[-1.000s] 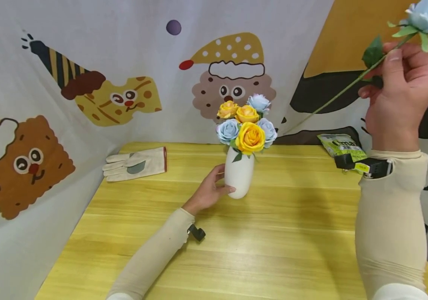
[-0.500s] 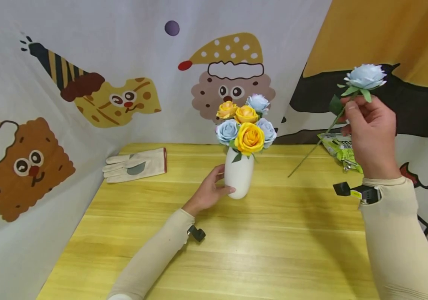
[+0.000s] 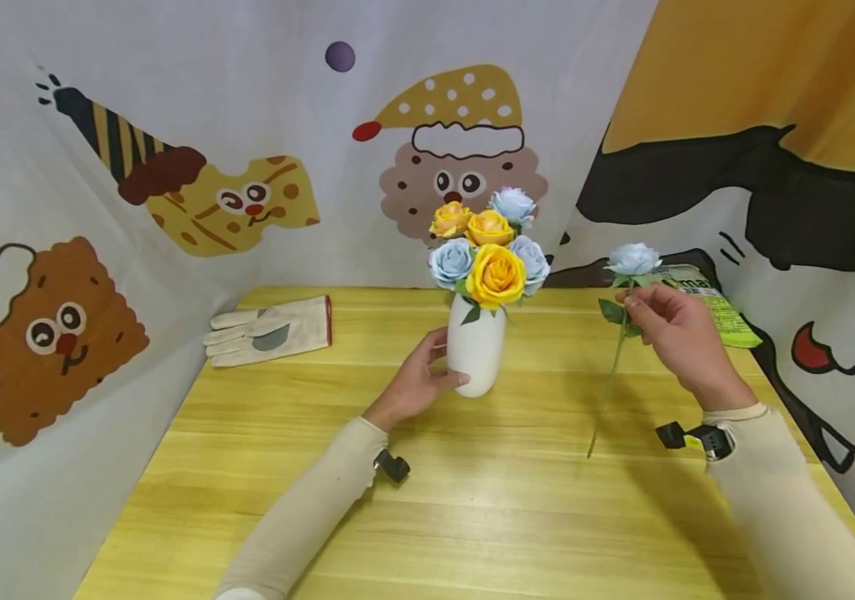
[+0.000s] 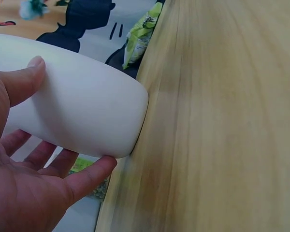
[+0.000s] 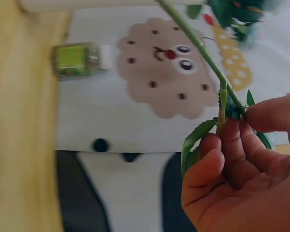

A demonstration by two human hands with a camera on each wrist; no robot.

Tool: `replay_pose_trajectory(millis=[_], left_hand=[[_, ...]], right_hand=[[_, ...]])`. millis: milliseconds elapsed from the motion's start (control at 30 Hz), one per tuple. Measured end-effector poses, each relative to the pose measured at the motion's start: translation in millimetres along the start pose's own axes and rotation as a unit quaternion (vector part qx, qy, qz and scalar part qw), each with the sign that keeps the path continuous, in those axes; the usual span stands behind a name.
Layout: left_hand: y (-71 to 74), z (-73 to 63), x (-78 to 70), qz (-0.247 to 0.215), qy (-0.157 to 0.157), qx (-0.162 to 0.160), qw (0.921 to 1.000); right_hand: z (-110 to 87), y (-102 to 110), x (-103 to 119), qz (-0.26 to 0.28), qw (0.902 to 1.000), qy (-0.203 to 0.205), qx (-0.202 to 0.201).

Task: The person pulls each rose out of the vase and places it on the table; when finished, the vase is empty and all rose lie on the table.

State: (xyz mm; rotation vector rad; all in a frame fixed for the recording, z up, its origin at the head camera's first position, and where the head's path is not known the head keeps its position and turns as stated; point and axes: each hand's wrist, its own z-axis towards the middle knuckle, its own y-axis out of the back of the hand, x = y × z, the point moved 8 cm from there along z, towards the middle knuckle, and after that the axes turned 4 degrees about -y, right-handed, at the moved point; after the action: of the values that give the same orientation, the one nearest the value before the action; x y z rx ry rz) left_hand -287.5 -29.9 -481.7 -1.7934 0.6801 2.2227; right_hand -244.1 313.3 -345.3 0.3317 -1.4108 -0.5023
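My left hand [image 3: 420, 379] holds the lower part of a white vase [image 3: 476, 350] standing on the wooden table. In the left wrist view, its thumb lies on one side of the vase [image 4: 92, 92] and the fingers reach round the other. Yellow roses [image 3: 497, 276] and light blue roses [image 3: 453, 262] fill the vase mouth. To the right, my right hand [image 3: 678, 337] pinches a single light blue rose [image 3: 633, 260] just under its bloom. Its green stem [image 3: 604, 400] slants down over the table, lower end free. In the right wrist view, thumb and fingers meet at the leafy stem [image 5: 203, 50].
A white work glove [image 3: 273, 332] lies at the table's back left. Behind my right hand is a green packet [image 3: 735, 321]. The right wrist view shows a small jar with a green label [image 5: 72, 59]. A printed cloth [image 3: 247, 67] hangs behind the table [image 3: 502, 508].
My right hand has come down and to the left with the light blue rose, from the upper right to above the table. The left hand stays on the vase.
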Motion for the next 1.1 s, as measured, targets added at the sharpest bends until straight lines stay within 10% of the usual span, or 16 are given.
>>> replay_pose_trajectory(millis=[733,1100], left_hand=[[-1.1,-0.4,0.6,0.008,0.000,-0.001,1.0000],[-1.7,-1.1,-0.5,-0.003,0.000,-0.002,1.0000]], right_hand=[[-15.8,-58.0,-131.8,-0.051,0.9837,-0.093,0.145],[-16.3,-66.0,-145.9,-0.058,0.9772,-0.120,0.166]])
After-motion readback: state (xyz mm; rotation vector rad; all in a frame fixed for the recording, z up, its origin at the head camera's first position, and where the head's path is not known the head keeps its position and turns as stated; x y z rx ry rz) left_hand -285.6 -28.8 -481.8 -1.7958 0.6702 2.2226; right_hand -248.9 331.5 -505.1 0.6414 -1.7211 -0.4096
